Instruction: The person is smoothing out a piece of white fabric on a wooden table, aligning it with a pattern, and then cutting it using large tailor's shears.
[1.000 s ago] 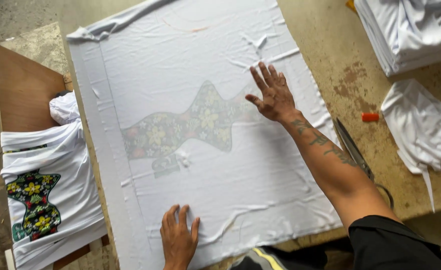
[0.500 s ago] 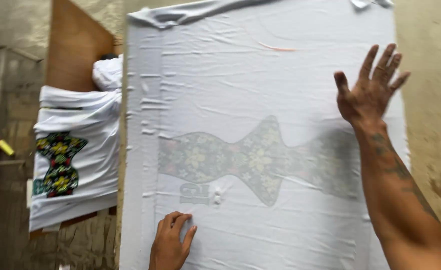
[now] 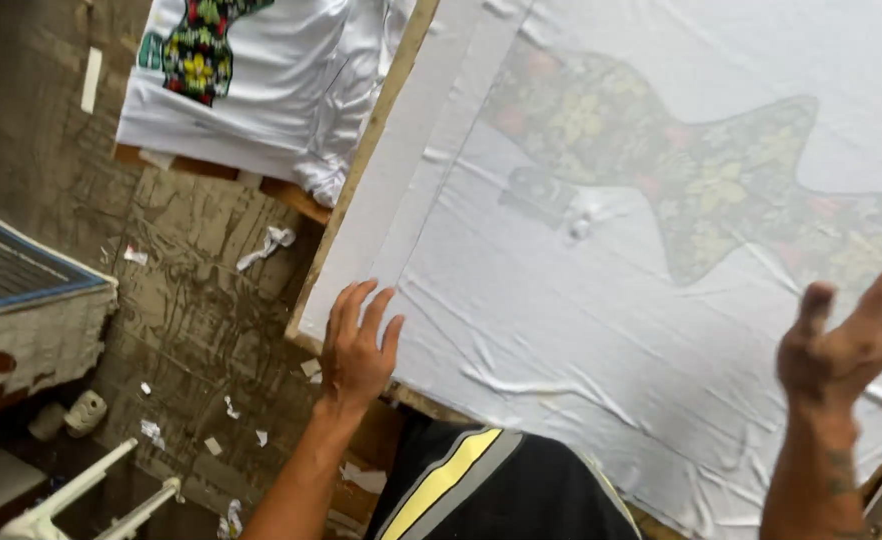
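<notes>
A large white sheet (image 3: 581, 330) lies spread over a table, with a colourful floral print (image 3: 681, 170) showing dimly through it. My left hand (image 3: 356, 345) rests flat with spread fingers at the sheet's near left corner, by the wooden table edge (image 3: 361, 190). My right hand (image 3: 846, 345) hovers blurred above the sheet's right part, fingers apart, holding nothing. A white shirt with a bright floral print (image 3: 251, 80) lies on a board at the upper left.
The dirty floor (image 3: 191, 310) to the left is littered with paper scraps. A framed screen (image 3: 21, 290) lies at the far left, and a white metal stand (image 3: 91, 500) is at the bottom left. My dark shirt with a yellow stripe (image 3: 481, 480) fills the bottom middle.
The view has swung left and down toward the floor. My right hand lifted off the sheet and is moving. My left hand slid to the sheet's near left corner.
</notes>
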